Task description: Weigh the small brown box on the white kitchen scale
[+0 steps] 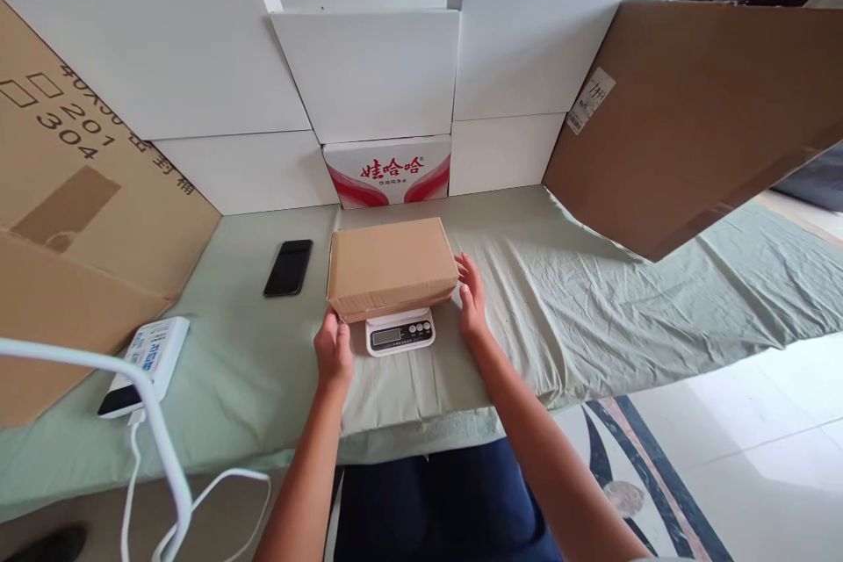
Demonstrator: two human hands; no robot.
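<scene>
A closed brown cardboard box (395,265) rests on a small white digital kitchen scale (400,335), whose front panel with display and buttons sticks out below it. The display's reading cannot be made out. At the box's lower front left corner, my left hand (334,349) grips it, fingers partly hidden under the edge. On the opposite side my right hand (472,297) has its fingers curved against the box's right end, thumb toward the front. Between them, both hands hold the box level over the scale.
A black phone (288,268) lies left of the box on the green cloth (500,263). Farther left are a white power bank (146,366) and a white cable (154,404). Large cartons (698,105) and white boxes (369,70) wall in the back and sides.
</scene>
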